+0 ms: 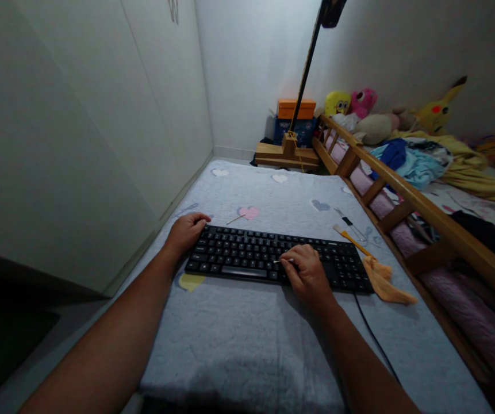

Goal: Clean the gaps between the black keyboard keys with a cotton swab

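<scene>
A black keyboard (238, 253) lies flat on a bedspread with printed hearts. My left hand (185, 231) grips its upper left corner, fingers bent over the edge. Over the right part of the letter keys, my right hand (305, 270) pinches a thin white cotton swab (278, 261), its tip down at the keys. Beyond the keyboard rests another cotton swab (236, 219). To the right are a small brush (353, 238) with an orange handle, a wire tool (349, 223) with a dark grip that looks like a keycap puller, and a crumpled orange cloth (383, 280).
The keyboard's cable (374, 333) runs toward me on the right. A wooden bed rail (402, 192) borders the right side, with plush toys and clothes behind it. White cabinet doors (144, 115) stand at left. A lamp stand with a wooden base (288, 152) is at the far end.
</scene>
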`<state>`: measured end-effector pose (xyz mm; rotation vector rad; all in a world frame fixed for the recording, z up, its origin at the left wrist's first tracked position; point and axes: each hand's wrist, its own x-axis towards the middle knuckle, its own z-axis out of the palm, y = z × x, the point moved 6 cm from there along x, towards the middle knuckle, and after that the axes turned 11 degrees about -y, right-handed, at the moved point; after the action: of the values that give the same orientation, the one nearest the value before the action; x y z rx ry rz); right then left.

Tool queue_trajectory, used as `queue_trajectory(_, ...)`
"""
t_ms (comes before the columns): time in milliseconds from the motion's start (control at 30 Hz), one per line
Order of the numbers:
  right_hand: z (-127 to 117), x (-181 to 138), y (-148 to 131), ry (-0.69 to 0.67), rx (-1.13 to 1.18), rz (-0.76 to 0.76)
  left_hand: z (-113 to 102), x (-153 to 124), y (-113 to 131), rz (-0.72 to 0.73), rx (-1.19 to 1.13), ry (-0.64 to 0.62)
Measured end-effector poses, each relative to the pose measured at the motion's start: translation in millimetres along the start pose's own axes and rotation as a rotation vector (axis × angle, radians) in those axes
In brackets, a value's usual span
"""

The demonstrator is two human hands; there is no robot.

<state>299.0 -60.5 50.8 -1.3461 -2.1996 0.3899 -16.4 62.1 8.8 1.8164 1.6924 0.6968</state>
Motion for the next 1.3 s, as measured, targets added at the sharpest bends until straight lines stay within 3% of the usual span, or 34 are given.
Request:
queue_trajectory(900, 0.3, -1.0, -10.5, -0.025, 0.031, -0.088, 0.6, -0.3, 0.2, 0.004, -0.019, 0.002)
queue_trajectory(1300, -8.0, -4.2, 0.0, -0.009, 0.010, -0.001, -0.4, -1.1, 1.5, -0.004, -0.011, 0.006)
